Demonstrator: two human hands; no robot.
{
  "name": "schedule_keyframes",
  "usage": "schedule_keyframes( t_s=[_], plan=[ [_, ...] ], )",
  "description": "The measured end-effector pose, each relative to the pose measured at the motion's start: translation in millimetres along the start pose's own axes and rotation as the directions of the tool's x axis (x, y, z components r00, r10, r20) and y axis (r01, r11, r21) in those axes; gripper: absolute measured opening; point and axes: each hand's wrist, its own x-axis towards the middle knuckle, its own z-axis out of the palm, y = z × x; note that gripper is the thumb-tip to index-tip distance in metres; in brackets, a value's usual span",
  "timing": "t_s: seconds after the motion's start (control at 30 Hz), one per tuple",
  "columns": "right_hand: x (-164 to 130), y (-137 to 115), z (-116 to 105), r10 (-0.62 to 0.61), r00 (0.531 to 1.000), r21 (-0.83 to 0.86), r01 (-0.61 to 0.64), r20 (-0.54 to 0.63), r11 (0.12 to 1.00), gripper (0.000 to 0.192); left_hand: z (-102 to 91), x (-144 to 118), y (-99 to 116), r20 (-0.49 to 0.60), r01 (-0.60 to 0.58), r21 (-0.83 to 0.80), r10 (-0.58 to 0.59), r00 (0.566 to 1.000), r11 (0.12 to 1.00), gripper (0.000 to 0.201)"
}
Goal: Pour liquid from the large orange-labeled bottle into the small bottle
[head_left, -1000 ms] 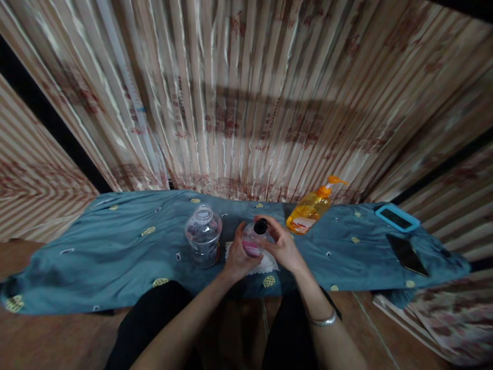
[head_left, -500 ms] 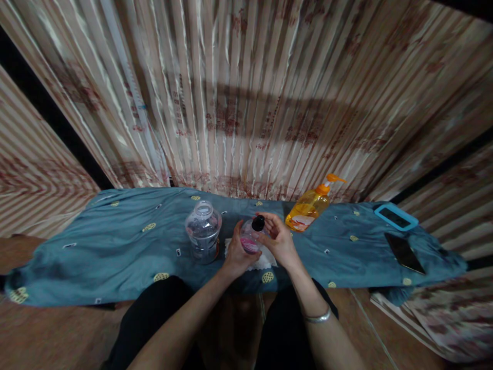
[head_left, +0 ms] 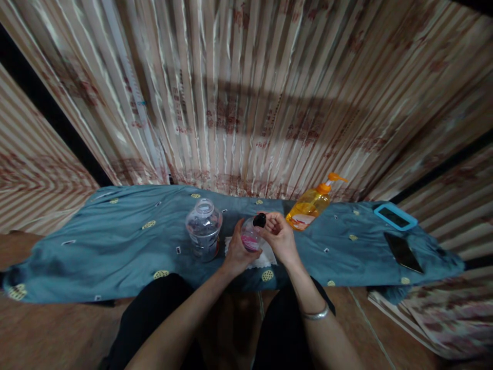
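My left hand [head_left: 238, 252] is wrapped round a small clear bottle [head_left: 250, 237] with a pink label. Its black cap [head_left: 260, 220] is pinched in the fingers of my right hand [head_left: 280, 235], at the top of the bottle. Whether the cap is still on the bottle's neck I cannot tell. Under the hands lies a white tissue or cloth [head_left: 268, 257], partly hidden. Left of my left hand stands a larger clear plastic bottle [head_left: 204, 231] with an open mouth.
An orange pump bottle [head_left: 308, 208] stands tilted in view to the right. Farther right lie a blue-framed device [head_left: 396, 217] and a dark phone [head_left: 403, 252]. A blue-green patterned cloth [head_left: 127, 246] covers the table; a striped curtain [head_left: 246, 103] hangs behind it.
My right fingers have drawn in closer round the black cap, and the cap looks tilted and shifted slightly right. My left hand keeps its hold on the bottle.
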Motion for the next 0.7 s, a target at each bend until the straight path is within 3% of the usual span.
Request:
schedule_keyframes(
  t_s=[0.2,0.3,0.43,0.7],
  plan=[
    [-2.9,-13.7,-3.3,0.029,0.994,-0.037,-0.025,0.106,0.999,0.037,-0.8,1.0,-0.6,-0.008,-0.01,-0.028,0.009,1.0,1.0,0.099],
    [-2.6,-10.7,-2.0,0.006,0.997,-0.022,-0.005,0.071,1.0,0.042,-0.4,0.9,0.6,-0.003,-0.016,-0.016,0.016,1.0,1.0,0.098],
    [-0.4,-2.3,0.6,-0.005,1.0,-0.016,0.005,-0.004,1.0,0.033,-0.2,0.2,2.2,-0.011,-0.02,-0.005,0.02,1.0,1.0,0.097],
    [-3.5,-17.0,-3.1,0.024,0.994,-0.069,-0.016,0.107,0.997,0.045,-0.1,0.3,-0.4,-0.014,-0.03,0.005,0.03,0.999,1.0,0.096]
  ],
)
